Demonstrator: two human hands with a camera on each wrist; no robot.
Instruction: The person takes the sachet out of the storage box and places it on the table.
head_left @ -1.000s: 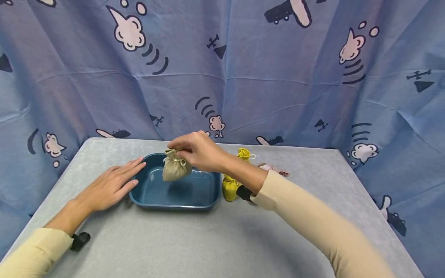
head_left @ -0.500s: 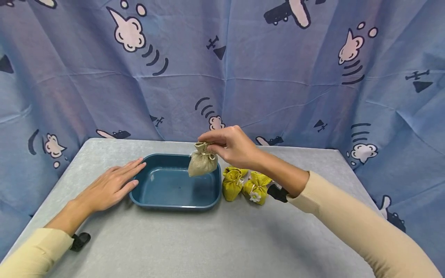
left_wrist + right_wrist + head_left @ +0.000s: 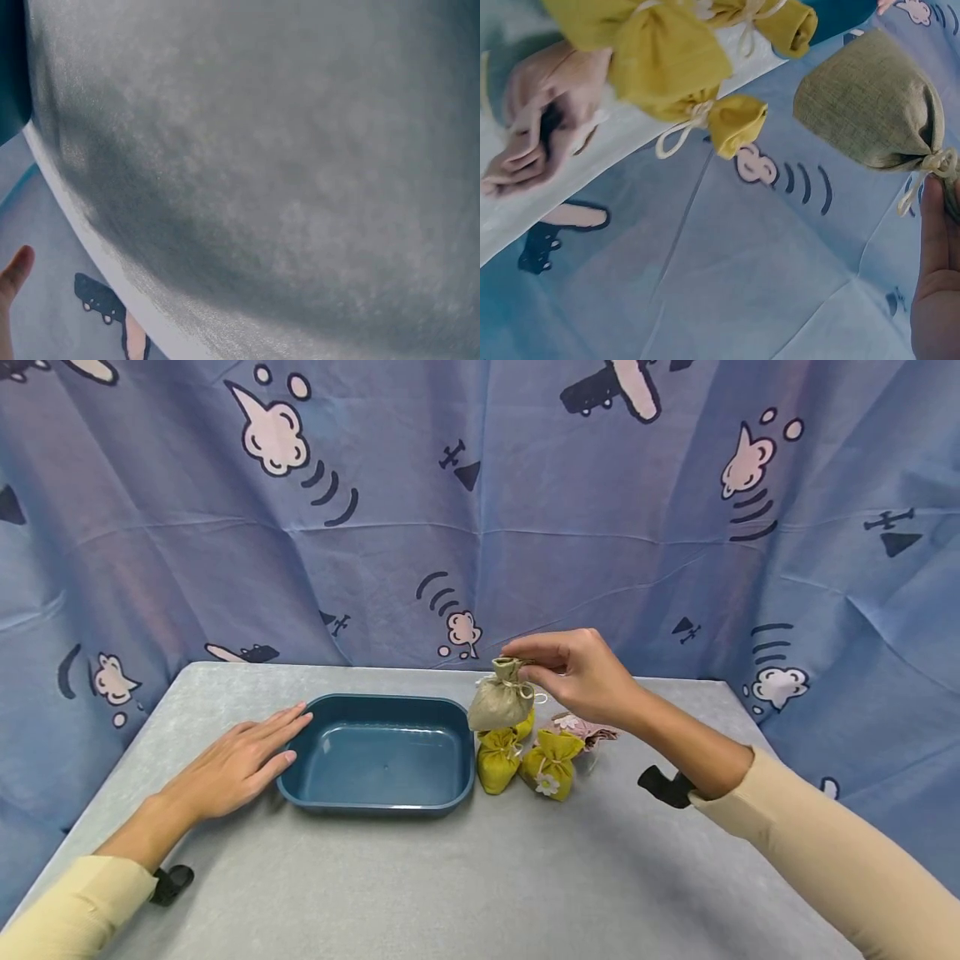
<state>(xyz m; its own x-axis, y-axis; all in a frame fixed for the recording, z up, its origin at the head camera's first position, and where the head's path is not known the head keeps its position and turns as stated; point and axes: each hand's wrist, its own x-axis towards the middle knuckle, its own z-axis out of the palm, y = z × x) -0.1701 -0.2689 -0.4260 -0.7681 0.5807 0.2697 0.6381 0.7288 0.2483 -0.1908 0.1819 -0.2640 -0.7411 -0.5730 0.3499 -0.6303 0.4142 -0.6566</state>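
A greenish-beige drawstring pouch [image 3: 499,702] hangs from my right hand [image 3: 581,672], whose thumb and fingers pinch its gathered neck. It is held up in front of the yellow pouches, just right of the blue tray [image 3: 375,810]. In the right wrist view the same pouch [image 3: 870,105] shows its tied cord beside my fingers [image 3: 936,247]. My left hand [image 3: 243,760] lies with straight fingers at the tray's left rim. Of that hand, the left wrist view catches only a fingertip [image 3: 21,266]. The tray has nothing in it.
Right of the tray stand a yellow pouch [image 3: 498,764] and another yellow pouch [image 3: 552,764] with a white flower. A third yellow pouch [image 3: 527,724] is partly hidden behind them. A pink pouch [image 3: 588,729] lies farther right. A patterned curtain [image 3: 480,527] hangs behind the table.
My right hand has carried the beige pouch rightward from above the tray to over the yellow pouches. The left hand has stayed at the tray's rim.
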